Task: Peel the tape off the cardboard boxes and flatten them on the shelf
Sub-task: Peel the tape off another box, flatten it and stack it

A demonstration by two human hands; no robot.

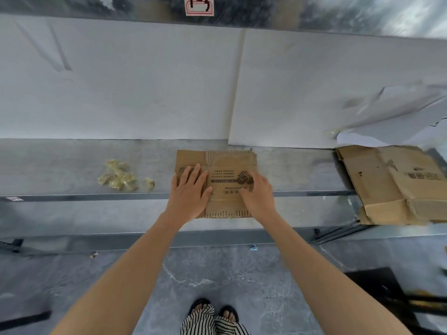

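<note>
From the head camera, looking down, a grey metal shelf (60, 170) runs from side to side. A flat cardboard box (227, 165) lies in the middle of it. Its near edge sticks out over the shelf's front bar. The box has dark print on top.

Both hands are on this box. The left hand (189, 193) lies flat on the left part, with its fingers straight and spread, pressing down. The right hand (257, 193) rests on the right part, next to the dark print. Its fingers bend down onto the cardboard, and I cannot tell if they pinch anything.

To the left of the box, well apart from it, sits a pile of crumpled tape (121, 176), yellowish and shiny. To the right lies a second flat box (391, 184), bigger, with its near corner hanging over the shelf edge.

White boards (121, 81) lean at the back of the shelf. A torn white sheet (399, 117) lies above the second box.

Below the shelf is a grey stone floor (217, 274). The person's feet in dark sandals (212, 310) and striped trousers (205, 325) show at the bottom.
</note>
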